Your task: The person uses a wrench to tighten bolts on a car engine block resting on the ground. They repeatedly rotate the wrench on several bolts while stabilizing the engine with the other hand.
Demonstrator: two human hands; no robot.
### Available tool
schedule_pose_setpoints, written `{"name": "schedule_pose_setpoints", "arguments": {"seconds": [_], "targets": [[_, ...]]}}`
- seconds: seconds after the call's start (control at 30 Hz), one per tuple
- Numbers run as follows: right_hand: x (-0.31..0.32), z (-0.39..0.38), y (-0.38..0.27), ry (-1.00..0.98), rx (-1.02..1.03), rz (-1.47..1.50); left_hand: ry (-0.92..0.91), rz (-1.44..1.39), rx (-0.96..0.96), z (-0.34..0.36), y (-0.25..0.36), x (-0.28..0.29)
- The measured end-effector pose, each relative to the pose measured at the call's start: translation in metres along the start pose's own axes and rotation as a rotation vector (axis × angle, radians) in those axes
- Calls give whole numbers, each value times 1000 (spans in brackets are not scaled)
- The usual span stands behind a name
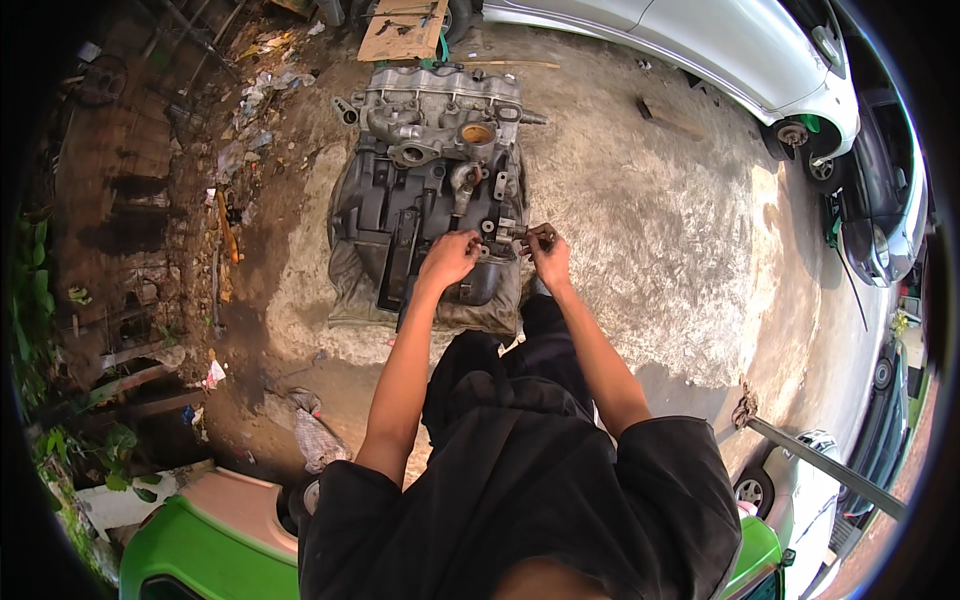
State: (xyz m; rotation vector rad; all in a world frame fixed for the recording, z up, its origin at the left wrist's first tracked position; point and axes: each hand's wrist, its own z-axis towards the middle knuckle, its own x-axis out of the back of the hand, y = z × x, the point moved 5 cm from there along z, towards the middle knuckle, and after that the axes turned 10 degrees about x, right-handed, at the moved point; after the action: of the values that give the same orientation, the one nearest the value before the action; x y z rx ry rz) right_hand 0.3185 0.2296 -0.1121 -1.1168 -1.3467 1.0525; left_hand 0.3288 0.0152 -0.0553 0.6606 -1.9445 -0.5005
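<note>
Around us spreads stained concrete ground (650, 250), with a silver car (740, 45) at its far right and a green car (215, 540) behind us on the left. In front of our legs we have a dark, crumpled cloth (350, 305) and, lying on it, the engine (425, 185), grey metal at the far end and black nearer us. Beyond it sits a wooden board (400, 38) bearing small tools. Our left hand (453, 257) rests at the engine's near part, fingers bent; we cannot tell whether they grip anything. Our right hand (545, 252), fingers curled in, is at the engine's right edge, just beside a small metal fitting (507, 228); its grip we cannot tell either
</note>
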Motion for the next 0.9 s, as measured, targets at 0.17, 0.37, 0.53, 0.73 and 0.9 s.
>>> {"name": "schedule_pose_setpoints", "arguments": {"seconds": [0.17,0.37,0.53,0.73,0.9], "targets": [[-1,-49,-17,-34,170,-141,1,41,-23,0,0,0],[-11,-76,-38,-60,337,-375,-7,1,-15,0,2,-1],[-16,-80,-41,-103,302,-392,-53,10,49,2,-1,-3],[-20,-80,-42,-83,387,-427,-53,70,14,4,-1,-3],[-25,-77,-38,-125,401,-478,-34,40,-9,4,-1,-2]]}}
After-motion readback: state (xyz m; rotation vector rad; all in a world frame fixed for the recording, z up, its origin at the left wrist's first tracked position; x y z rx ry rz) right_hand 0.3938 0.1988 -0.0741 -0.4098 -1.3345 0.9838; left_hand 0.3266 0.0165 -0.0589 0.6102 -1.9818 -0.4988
